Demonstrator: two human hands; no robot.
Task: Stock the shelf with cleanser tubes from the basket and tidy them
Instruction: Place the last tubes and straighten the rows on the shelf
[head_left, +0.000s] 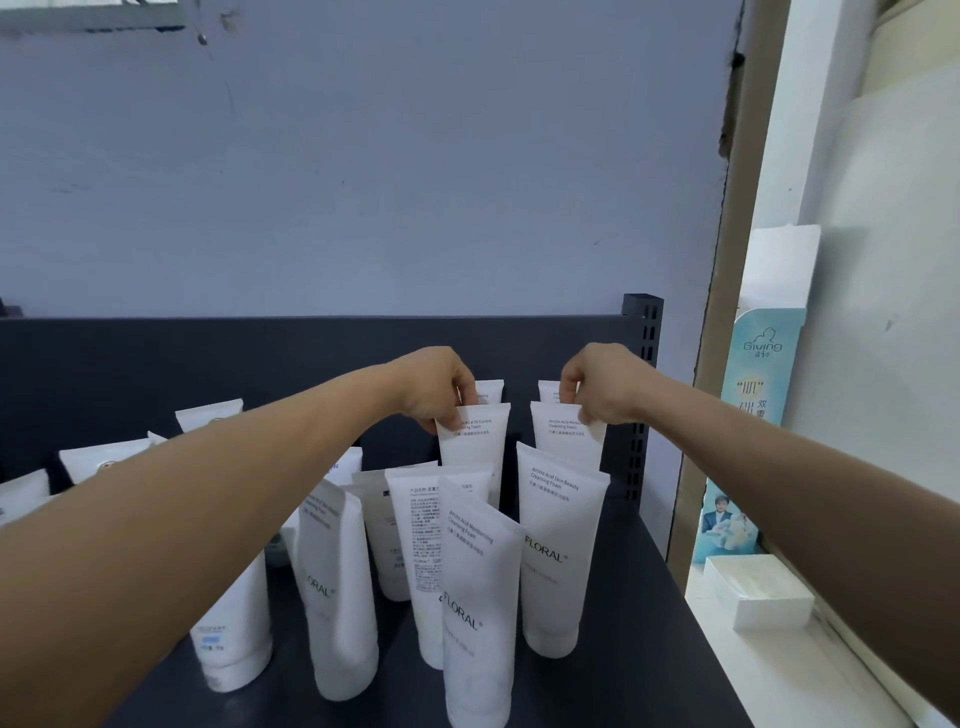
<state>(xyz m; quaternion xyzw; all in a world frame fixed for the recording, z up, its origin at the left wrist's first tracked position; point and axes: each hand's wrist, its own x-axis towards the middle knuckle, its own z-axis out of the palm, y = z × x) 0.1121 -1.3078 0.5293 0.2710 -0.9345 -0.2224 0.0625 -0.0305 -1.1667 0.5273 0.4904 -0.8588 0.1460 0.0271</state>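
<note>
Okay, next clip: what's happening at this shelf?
A person is tidying white cleanser tubes that stand cap-down on a dark shelf. The left hand pinches the top edge of an Oil Control tube near the back; the right hand pinches the tube beside it. More tubes stand in front, some leaning. No basket shows.

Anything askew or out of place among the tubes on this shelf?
Yes. One tube in the middle of the front group shows its fine-print back, while neighbours show the FLORAL front. The front tubes lean at differing angles, not in straight rows. Nothing looks spilled or damaged.
</note>
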